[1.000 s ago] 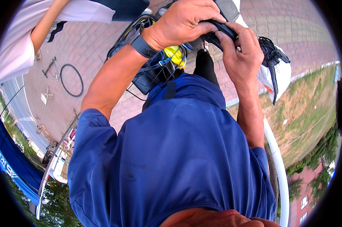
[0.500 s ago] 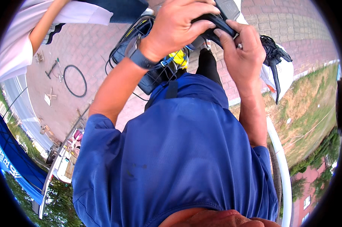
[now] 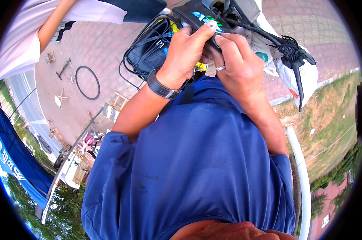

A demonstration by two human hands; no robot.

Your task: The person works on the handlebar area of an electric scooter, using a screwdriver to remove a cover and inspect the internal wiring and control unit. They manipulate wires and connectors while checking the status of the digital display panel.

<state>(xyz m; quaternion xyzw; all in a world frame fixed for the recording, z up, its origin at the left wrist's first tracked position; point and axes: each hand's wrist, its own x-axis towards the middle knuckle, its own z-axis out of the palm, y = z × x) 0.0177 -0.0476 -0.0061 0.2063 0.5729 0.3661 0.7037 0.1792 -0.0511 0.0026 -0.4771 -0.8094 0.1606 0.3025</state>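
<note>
My left hand (image 3: 185, 60) is closed on a flat black item (image 3: 195, 16) with blue and green print, thumb pressed on its face. My right hand (image 3: 239, 62), a ring on one finger, grips the same item's lower right edge, fingers bent against my left thumb. Just above sit a dark grey casing (image 3: 239, 8) and black cables bundled into a tangle (image 3: 289, 50), which rests over white sacking (image 3: 305, 74). A dark basket-like container with looped cords (image 3: 147, 54) is left of my hands, partly hidden, with yellow material in it. My hidden fingertips cannot be made out.
Another person's arm (image 3: 53, 28) is at upper left. On the paving lie a tyre (image 3: 98, 82) and a floor pump (image 3: 64, 68). A blue canopy (image 3: 21, 152) and assorted clutter (image 3: 85, 156) are lower left; a white pole (image 3: 301, 172) and grass (image 3: 333, 112) are right.
Both my hands have come down toward my body and closer together, turning the black item so its printed face shows. More of the grey casing and cable bundle above is now uncovered.
</note>
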